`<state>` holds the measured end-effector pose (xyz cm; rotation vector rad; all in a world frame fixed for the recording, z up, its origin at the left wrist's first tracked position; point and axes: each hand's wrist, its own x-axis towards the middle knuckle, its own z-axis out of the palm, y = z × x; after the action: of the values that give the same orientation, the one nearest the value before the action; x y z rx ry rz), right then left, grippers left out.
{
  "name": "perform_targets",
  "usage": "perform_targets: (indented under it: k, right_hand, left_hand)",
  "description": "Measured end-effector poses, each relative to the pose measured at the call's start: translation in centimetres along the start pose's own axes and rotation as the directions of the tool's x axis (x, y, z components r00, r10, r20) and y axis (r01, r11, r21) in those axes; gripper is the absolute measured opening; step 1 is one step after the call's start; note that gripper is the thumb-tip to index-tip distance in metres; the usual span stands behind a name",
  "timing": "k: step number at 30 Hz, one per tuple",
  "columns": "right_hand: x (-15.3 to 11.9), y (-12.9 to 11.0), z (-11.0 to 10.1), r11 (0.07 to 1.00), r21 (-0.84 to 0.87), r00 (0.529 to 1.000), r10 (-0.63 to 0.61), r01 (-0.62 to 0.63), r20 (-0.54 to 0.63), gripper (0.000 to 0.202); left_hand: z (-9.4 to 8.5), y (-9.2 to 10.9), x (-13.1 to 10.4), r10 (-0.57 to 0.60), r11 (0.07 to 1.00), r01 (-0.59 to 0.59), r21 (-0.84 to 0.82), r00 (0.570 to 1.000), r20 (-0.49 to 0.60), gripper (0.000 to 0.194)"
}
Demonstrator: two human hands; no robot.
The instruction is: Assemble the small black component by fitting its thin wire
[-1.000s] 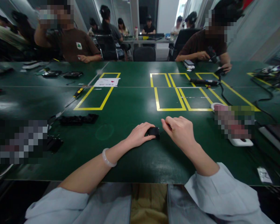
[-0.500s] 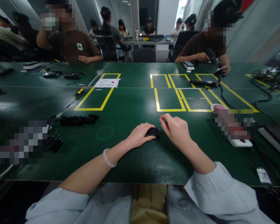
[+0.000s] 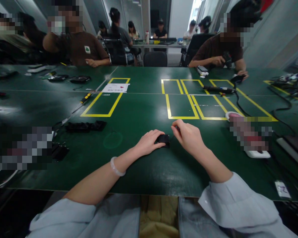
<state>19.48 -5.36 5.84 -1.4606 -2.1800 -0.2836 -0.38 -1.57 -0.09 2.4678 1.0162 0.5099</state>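
Black block on the counter. At its left, clasped by the left hand's fingers; could skid if held too loosely. Right of it, right hand with fingers pinched narrow, contents unclear; could jolt it by slipping inward.

Small black block on green tabletop

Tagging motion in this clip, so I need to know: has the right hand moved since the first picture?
Yes: the right hand has shifted slightly forward and left, nearer the yellow tape.
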Motion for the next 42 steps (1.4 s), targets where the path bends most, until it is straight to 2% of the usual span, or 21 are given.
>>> perform_targets:
  k: [4, 10, 14, 19, 24, 31, 33, 39, 42]
  right_hand:
    - [1.0, 0.2, 0.4, 0.998, -0.009, 0.998, -0.055, 0.055, 0.027, 0.025]
    - [3.0, 0.9, 0.7, 0.995, -0.028, 0.990, -0.096, 0.100, 0.106, 0.038]
    - [4.1, 1.2, -0.1, 0.991, 0.038, 0.964, -0.135, 0.130, 0.230, 0.035]
    - [4.6, 0.8, -1.1, 0.986, 0.023, 0.924, -0.161, 0.163, 0.347, 0.029]
    - [4.7, 1.0, -1.5, 0.993, 0.059, 0.916, -0.116, 0.102, 0.384, 0.022]
    - [4.3, 1.3, -2.1, 0.983, 0.108, 0.897, -0.182, 0.150, 0.404, 0.020]
    - [4.2, 1.0, -2.1, 0.984, 0.098, 0.900, -0.178, 0.152, 0.399, 0.020]
    - [4.2, 0.0, -1.8, 0.990, -0.070, 0.914, -0.085, 0.122, 0.396, 0.029]
    - [4.2, -0.1, -1.8, 0.990, -0.052, 0.907, -0.098, 0.130, 0.409, 0.026]
  left_hand:
    - [-0.5, -1.0, 0.2, -0.018, 1.000, 0.018, 0.007, 1.000, -0.016, 0.038]
    - [-1.1, -1.9, 0.4, 0.031, 0.999, -0.031, -0.031, 1.000, -0.002, 0.035]
    - [-1.1, -2.4, 0.6, 0.036, 0.998, -0.037, -0.058, 0.999, -0.009, 0.036]
    - [-1.1, -3.0, 0.8, 0.028, 0.998, -0.029, -0.059, 0.999, -0.020, 0.038]
    - [-1.0, -3.0, 0.8, 0.033, 0.997, -0.035, -0.066, 0.999, -0.031, 0.036]
    - [-0.9, -3.0, 0.8, 0.029, 0.998, -0.031, -0.062, 0.999, -0.035, 0.036]
    - [-0.8, -3.0, 0.8, 0.030, 0.997, -0.033, -0.064, 0.999, -0.038, 0.036]
    - [-0.8, -3.1, 0.9, 0.023, 0.998, -0.025, -0.061, 0.999, -0.034, 0.036]
    - [-0.9, -3.1, 0.9, 0.028, 0.998, -0.030, -0.061, 0.999, -0.032, 0.036]
